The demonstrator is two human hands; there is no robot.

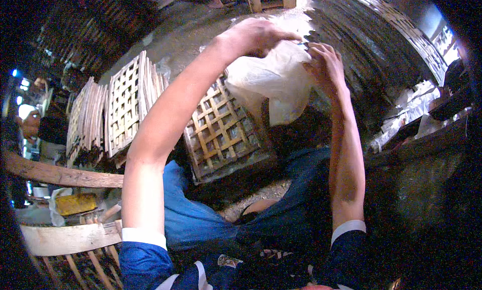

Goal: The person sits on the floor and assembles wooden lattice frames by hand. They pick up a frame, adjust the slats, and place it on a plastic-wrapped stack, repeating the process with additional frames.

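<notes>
A dim shed with a dirt floor (186,28). At the left, stacked lattice frames (125,104) lean upright above a wooden beam (60,174). The left hand (256,36) and right hand (326,64) are both clamped on a pale sheet (273,84), held up over another lattice frame (223,129). Dark racks (361,49) curve away at right; the far corners are too dark to read.

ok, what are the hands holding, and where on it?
Both hold a thin whitish sheet: left hand pinches its top edge, right hand grips its upper right edge.
</notes>
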